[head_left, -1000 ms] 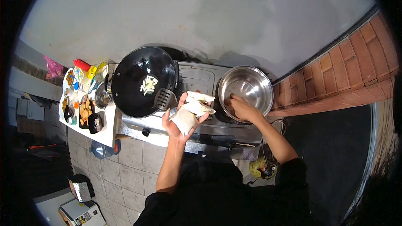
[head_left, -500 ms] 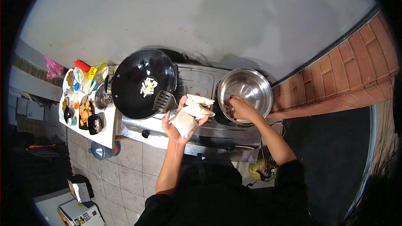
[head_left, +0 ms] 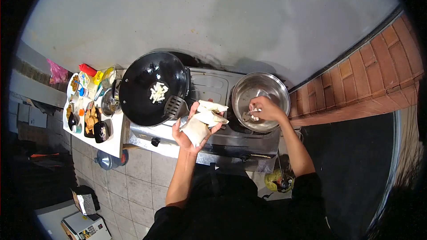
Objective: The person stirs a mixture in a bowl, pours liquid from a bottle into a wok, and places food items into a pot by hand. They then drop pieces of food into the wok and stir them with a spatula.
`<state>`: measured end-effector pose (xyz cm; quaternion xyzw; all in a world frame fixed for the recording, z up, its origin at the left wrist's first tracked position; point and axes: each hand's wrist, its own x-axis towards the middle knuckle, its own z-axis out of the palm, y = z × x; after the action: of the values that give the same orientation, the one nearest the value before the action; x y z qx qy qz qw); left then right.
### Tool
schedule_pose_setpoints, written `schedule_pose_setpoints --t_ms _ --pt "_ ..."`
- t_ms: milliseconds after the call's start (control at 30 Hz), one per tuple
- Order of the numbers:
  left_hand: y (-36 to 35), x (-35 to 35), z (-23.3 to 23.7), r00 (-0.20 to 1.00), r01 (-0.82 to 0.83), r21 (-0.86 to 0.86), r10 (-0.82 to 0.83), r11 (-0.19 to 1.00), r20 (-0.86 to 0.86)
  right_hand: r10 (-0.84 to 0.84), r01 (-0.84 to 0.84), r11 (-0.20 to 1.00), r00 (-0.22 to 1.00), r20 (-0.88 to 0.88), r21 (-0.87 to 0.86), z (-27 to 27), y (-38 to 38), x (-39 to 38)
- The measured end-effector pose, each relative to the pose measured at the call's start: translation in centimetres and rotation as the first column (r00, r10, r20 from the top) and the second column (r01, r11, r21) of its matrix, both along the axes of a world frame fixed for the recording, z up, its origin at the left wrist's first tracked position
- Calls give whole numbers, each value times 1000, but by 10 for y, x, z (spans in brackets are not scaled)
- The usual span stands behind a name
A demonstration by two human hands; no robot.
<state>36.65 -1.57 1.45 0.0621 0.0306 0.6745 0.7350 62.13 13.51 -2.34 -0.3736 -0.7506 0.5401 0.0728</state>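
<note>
My left hand [head_left: 192, 130] is held palm up over the front of the stove, gripping several pale folded pastry pieces [head_left: 204, 116]. My right hand [head_left: 266, 109] reaches into the steel bowl [head_left: 262, 88] on the right burner, its fingers pinched on a small pale piece. A black wok [head_left: 151, 88] sits on the left burner with pale strips [head_left: 157, 92] in it. A metal spatula [head_left: 175, 106] rests on the wok's near rim, just left of my left hand.
A steel gas stove [head_left: 209, 138] stands against a grey wall. A small white table [head_left: 95, 120] at the left carries sauce bottles, bowls and a tray of fried food. A blue gas cylinder [head_left: 106, 159] sits on the tiled floor. A brick ledge rises at right.
My right hand has lifted from the near rim of the steel bowl further into it, now pinching a small pale piece. My left hand has held still with the pastry pieces.
</note>
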Motion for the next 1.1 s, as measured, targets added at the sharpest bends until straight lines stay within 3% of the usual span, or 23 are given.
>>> schedule_pose_setpoints --t_ms 200,267,300,400,533,567,667,733,800,867,1100 --pt "-5 -4 -4 1000 -25 10 25 1000 -14 -71 77 997 978 -195 22 23 -5 11" --pt "-9 -6 -6 1000 -21 24 21 999 20 -200 181 976 966 -166 -121 36 -10 15" --pt "-10 -8 -5 1000 -18 32 18 999 3 -197 163 976 946 -258 -144 41 -12 15" --pt "-19 -12 -1 1000 -20 -13 20 1000 15 -273 218 953 920 -282 -213 64 -15 7" --pt "-30 -25 -1 999 -34 -2 34 999 -10 -176 149 982 937 -302 -112 114 -7 -34" --pt "-33 -30 -1 999 -25 47 23 999 47 -143 117 989 915 -376 -92 122 -7 -51" --pt "-46 -44 -2 996 -55 60 51 997 72 -99 42 986 929 -357 -163 136 -5 -108" --pt "-57 -56 -4 995 -87 38 85 995 60 -33 -37 983 928 -370 -182 132 -3 -150" --pt "-67 -70 -8 992 -121 12 120 993 47 101 -147 985 911 -400 -85 122 2 -191" --pt "-76 -85 -14 987 -151 54 154 987 -46 144 -189 979 911 -386 -82 110 5 -229" --pt "-105 -129 -10 967 -242 23 243 970 -72 213 -244 968 922 -322 -59 77 6 -310"
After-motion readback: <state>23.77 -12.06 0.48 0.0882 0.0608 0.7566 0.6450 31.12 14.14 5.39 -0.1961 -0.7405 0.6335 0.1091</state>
